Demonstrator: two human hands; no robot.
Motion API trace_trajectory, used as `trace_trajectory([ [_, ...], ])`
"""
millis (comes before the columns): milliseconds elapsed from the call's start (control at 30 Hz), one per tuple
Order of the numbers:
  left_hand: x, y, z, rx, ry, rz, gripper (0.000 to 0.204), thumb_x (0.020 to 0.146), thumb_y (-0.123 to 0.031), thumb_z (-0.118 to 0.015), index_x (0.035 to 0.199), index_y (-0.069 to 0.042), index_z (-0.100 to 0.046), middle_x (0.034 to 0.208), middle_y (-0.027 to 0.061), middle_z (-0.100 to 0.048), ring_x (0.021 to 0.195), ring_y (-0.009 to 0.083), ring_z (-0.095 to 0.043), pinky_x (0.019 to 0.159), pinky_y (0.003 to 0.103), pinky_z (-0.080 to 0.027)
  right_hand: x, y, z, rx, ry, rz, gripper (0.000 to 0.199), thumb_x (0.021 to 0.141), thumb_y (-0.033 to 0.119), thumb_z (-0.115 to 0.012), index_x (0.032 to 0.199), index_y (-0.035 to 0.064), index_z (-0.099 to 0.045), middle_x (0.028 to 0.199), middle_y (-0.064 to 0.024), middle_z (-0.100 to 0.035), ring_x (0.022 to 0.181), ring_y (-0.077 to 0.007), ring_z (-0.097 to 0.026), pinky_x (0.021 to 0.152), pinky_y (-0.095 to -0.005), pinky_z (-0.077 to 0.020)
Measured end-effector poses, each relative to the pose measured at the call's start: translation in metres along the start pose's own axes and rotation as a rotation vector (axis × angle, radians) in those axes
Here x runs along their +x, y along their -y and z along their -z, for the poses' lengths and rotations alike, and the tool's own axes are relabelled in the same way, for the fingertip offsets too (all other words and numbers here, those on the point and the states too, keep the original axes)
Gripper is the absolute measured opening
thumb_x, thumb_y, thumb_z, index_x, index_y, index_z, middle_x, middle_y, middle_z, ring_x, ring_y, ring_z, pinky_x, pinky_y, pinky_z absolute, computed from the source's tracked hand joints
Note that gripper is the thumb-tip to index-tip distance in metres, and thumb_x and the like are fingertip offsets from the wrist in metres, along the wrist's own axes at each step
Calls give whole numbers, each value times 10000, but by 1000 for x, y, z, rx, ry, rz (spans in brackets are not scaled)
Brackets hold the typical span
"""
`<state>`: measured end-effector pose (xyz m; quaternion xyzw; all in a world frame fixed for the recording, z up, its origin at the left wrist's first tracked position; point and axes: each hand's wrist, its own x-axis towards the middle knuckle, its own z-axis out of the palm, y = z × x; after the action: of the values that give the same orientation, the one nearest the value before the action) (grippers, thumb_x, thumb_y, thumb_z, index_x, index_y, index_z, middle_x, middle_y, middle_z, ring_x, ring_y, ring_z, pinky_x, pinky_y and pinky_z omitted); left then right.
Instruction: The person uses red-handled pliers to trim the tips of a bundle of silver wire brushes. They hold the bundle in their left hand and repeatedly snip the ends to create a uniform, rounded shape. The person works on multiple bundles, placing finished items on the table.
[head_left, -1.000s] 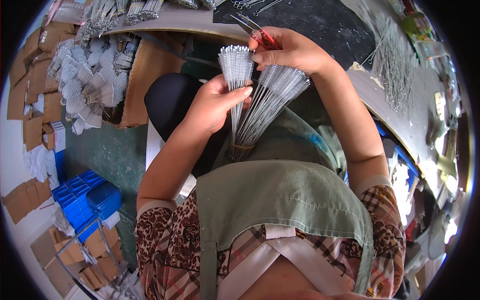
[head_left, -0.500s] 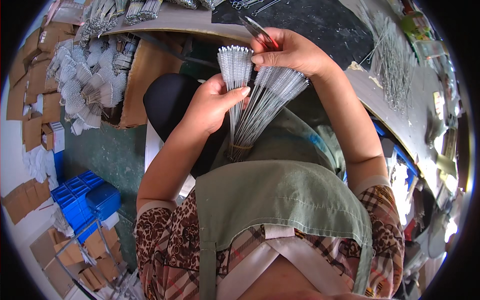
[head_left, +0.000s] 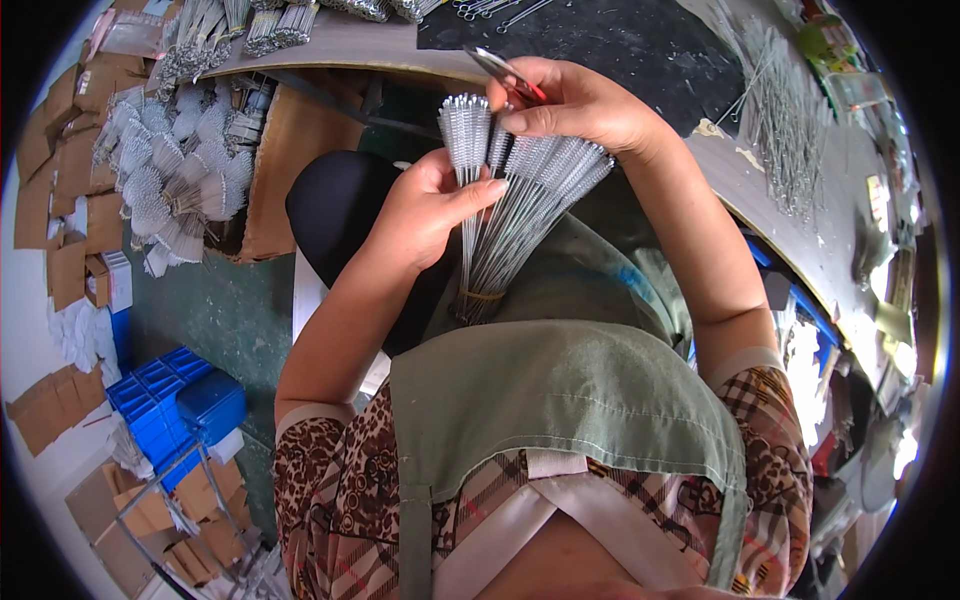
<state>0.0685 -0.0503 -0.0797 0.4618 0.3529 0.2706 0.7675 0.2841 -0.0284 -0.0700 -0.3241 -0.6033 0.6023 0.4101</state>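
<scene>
A bundle of thin wire tube brushes (head_left: 560, 165) fans out over my lap, bristle ends up. A yellowish band (head_left: 482, 295) ties the stems at the bottom. My left hand (head_left: 420, 210) is closed around a narrower clump of these brushes (head_left: 466, 130), thumb across the stems. My right hand (head_left: 590, 105) is closed on a small cutting tool with metal blades and red on its handle (head_left: 495, 68), blades pointing up and left. Its thumb and fingertips are at the bristle tops, by a few brushes standing between the two clumps. Whether they pinch one is hidden.
A workbench (head_left: 350, 42) curves across the top, with a black mat (head_left: 620, 50), loose wire brushes (head_left: 785, 130) and bundled ones (head_left: 280, 25). At left stand a cardboard box (head_left: 300, 165), a heap of brush bundles (head_left: 175, 170) and blue crates (head_left: 165, 400).
The left clump has become narrower, and a few brushes now stand apart between it and the larger fan. My right hand has shifted slightly left, its tool tilting further left.
</scene>
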Motion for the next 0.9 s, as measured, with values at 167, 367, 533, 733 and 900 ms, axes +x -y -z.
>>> trace_trajectory([
  [167,-1,1,2,-50,-18,26,192,820,-54,-613,992,14,-559,854,41,-601,740,81,-545,663,217,-439,0,-3,3,-28,0,-52,214,766,188,-712,849,51,-571,758,30,-545,772,-90,-545,753,-246,-453],
  [367,-4,-6,-3,-77,-35,52,157,841,-46,-567,987,12,-558,854,38,-599,744,87,-548,682,230,-452,2,2,1,-22,-7,-42,193,764,158,-712,837,66,-559,731,40,-520,716,-68,-488,701,-219,-413],
  [533,-2,-1,0,-22,-23,31,140,828,-47,-589,955,-1,-552,833,29,-591,738,89,-550,685,236,-456,1,-1,2,-20,7,-6,208,781,208,-702,802,82,-537,704,54,-480,684,-55,-436,662,-207,-375],
  [733,1,-3,-4,-4,39,56,161,810,-52,-620,946,-7,-547,827,33,-591,725,94,-553,685,242,-459,15,17,-2,-315,-11,-59,261,804,286,-677,791,68,-533,682,43,-467,652,-67,-460,614,-226,-407],
  [900,0,-3,1,37,21,63,182,808,-45,-619,967,0,-544,830,41,-594,741,110,-568,688,257,-476,19,2,-4,-157,-15,-19,238,764,239,-703,859,54,-586,715,17,-555,684,-77,-511,660,-233,-415],
])
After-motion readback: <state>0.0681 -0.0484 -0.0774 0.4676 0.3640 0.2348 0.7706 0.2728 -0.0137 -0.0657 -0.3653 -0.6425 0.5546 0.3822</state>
